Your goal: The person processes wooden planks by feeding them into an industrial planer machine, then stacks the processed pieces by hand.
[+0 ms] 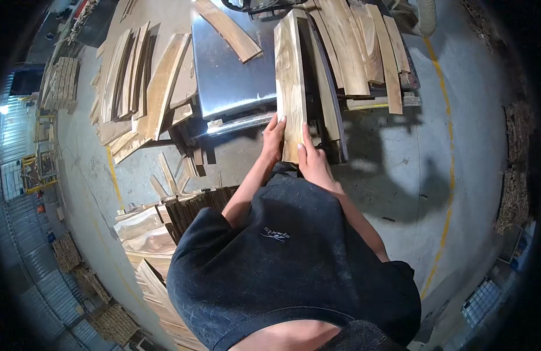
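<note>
A long, pale wooden board (290, 76) stretches away from my body along the right side of a shiny metal tabletop (229, 88). My left hand (273, 139) is closed on the board's left edge close to its near end. On the opposite edge, my right hand (315, 161) grips it with a finger stretched along the side. The undersides of both hands are hidden. Another wooden plank (232, 30) lies at a slant on the metal top, apart from my hands.
Cut boards (130, 76) lie on the left, and more planks (352, 50) are on the right. Stacked wood (147, 234) stands close by my left side. A hose (426, 17) hangs at the upper right. Yellow lines (449, 146) mark the concrete floor.
</note>
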Available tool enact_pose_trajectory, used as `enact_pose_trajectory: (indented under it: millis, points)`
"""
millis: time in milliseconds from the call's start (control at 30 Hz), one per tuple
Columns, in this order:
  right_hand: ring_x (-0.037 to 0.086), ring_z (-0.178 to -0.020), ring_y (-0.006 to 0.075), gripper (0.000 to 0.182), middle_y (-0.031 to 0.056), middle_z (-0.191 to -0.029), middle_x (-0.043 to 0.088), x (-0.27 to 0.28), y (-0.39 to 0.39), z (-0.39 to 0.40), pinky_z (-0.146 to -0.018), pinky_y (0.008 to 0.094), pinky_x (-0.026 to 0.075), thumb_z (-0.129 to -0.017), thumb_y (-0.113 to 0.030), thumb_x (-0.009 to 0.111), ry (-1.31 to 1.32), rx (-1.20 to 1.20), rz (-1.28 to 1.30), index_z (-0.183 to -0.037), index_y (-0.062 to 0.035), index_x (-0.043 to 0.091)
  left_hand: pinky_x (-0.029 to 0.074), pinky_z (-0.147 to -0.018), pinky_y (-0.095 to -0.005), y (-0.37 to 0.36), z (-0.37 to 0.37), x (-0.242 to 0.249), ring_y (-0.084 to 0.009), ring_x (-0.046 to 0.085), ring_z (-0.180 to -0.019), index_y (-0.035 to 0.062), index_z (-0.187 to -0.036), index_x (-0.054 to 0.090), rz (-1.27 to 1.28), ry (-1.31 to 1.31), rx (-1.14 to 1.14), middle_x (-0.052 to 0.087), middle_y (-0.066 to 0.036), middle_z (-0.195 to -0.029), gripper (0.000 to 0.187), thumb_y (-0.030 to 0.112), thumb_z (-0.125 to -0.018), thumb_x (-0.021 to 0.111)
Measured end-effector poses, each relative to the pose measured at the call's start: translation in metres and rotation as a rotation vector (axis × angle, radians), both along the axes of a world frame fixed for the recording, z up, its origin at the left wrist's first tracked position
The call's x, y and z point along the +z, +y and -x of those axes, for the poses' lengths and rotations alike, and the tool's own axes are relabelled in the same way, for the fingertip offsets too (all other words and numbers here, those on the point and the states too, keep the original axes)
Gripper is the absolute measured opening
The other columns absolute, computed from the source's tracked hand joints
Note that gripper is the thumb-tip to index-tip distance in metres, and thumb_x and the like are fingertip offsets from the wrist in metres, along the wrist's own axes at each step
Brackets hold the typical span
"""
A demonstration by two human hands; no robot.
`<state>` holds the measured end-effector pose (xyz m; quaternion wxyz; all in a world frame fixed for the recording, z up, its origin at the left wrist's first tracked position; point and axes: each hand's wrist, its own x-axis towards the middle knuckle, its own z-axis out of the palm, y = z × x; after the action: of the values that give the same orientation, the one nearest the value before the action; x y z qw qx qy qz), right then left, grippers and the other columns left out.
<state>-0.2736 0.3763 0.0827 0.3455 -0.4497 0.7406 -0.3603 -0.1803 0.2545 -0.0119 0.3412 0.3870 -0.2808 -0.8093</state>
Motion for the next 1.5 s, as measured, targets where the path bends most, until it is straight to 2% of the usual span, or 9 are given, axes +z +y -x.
enact_pose_trajectory:
  millis: [267,400,467,600,700,967,1100,1400,1500]
  points:
    - [0.064,-0.064,0.044,0.062,0.0261,-0.066,0.06,0.027,-0.032,0.002,-0.062,0.0521,0.051,-0.096,-0.023,0.05,0.128,0.327,0.005,-0.151,-0.0276,0.022,0.054,-0.069,-0.0334,0.004,-0.025,-0.024,-0.0176,0.063,-0.075,0.015,-0.106,0.061,-0.339,0.262,0.068,0.065,-0.004,-0.084,0.037,0.049,-0.095,0.054]
    - [0.068,-0.088,0.0382,0.059,0.0274,-0.091,0.066,-0.003,-0.034,-0.002,-0.077,0.0429,0.053,-0.092,-0.03,0.061,-0.084,0.101,0.037,-0.143,-0.0102,0.041,0.054,-0.074,-0.0313,-0.006,-0.029,-0.029,-0.0193,0.064,-0.08,0.011,-0.109,0.061,-0.244,0.191,0.206,0.066,-0.006,-0.087,0.038,0.045,-0.095,0.056]
    - [0.068,-0.097,0.0265,0.046,0.0178,-0.105,0.069,-0.061,-0.034,0.008,-0.081,0.0363,0.054,-0.091,-0.025,0.065,-0.235,0.18,-0.054,-0.125,0.003,0.053,0.052,-0.078,-0.034,-0.012,-0.025,-0.012,-0.0195,0.064,-0.086,0.0048,-0.119,0.058,0.208,-0.3,0.284,0.066,-0.007,-0.101,0.035,0.032,-0.097,0.057]
    - [0.069,-0.092,0.0209,0.026,0.0089,-0.106,0.068,-0.106,-0.025,0.022,-0.077,0.0268,0.057,-0.093,-0.015,0.063,-1.337,-0.234,-0.286,-0.116,-0.0033,0.06,0.037,-0.098,-0.05,-0.021,-0.024,-0.007,-0.0378,0.043,-0.123,-0.0018,-0.126,0.053,0.975,-1.333,0.058,0.045,-0.023,-0.134,0.061,0.037,-0.083,0.071]
    - [0.067,-0.097,0.0226,0.031,0.0136,-0.108,0.066,-0.137,-0.019,0.019,-0.079,0.0281,0.057,-0.095,-0.021,0.06,-1.463,-0.47,-0.25,-0.116,0.0016,0.057,0.027,-0.105,-0.0563,-0.038,-0.008,-0.022,-0.0457,0.031,-0.132,-0.0069,-0.125,0.053,1.127,-1.289,-0.001,0.031,-0.03,-0.144,0.074,0.046,-0.078,0.073]
    - [0.071,-0.073,0.0249,0.066,0.0198,-0.089,0.069,-0.109,-0.104,0.038,-0.05,0.0244,0.048,-0.099,-0.056,0.039,-1.035,-0.506,-0.29,-0.106,0.0067,0.058,0.021,-0.108,-0.0558,-0.127,0.049,-0.034,-0.043,0.025,-0.139,-0.0098,-0.123,0.053,1.143,-1.209,0.023,0.027,-0.029,-0.15,0.075,0.045,-0.076,0.074]
    - [0.068,-0.056,0.0227,0.065,0.0103,-0.066,0.065,-0.123,-0.161,0.054,-0.039,0.0233,0.035,-0.096,-0.06,0.04,-1.012,-0.577,-0.395,-0.082,0.0,0.061,0.021,-0.108,-0.0553,-0.183,0.068,-0.031,-0.043,0.027,-0.138,-0.0096,-0.118,0.056,1.163,-1.165,0.06,0.03,-0.029,-0.148,0.072,0.046,-0.076,0.074]
    - [0.061,-0.049,0.0176,0.061,0.0009,-0.053,0.052,-0.117,-0.234,0.068,-0.036,0.0231,0.033,-0.096,-0.061,0.042,-0.829,-0.671,-0.404,-0.079,-0.005,0.059,0.027,-0.106,-0.0549,-0.324,0.033,0.003,-0.0434,0.037,-0.129,0.0033,-0.107,0.069,1.234,-1.079,-0.095,0.042,-0.025,-0.14,0.046,0.029,-0.07,0.078]
    - [0.061,-0.047,0.017,0.061,0.0004,-0.05,0.05,-0.112,-0.23,0.064,-0.037,0.0236,0.035,-0.095,-0.06,0.044,-0.808,-0.704,-0.361,-0.071,-0.0063,0.059,0.033,-0.103,-0.0532,-0.365,-0.027,-0.003,-0.0413,0.043,-0.125,0.0091,-0.112,0.069,1.245,-1.373,0.252,0.051,-0.022,-0.132,0.045,0.029,-0.072,0.077]
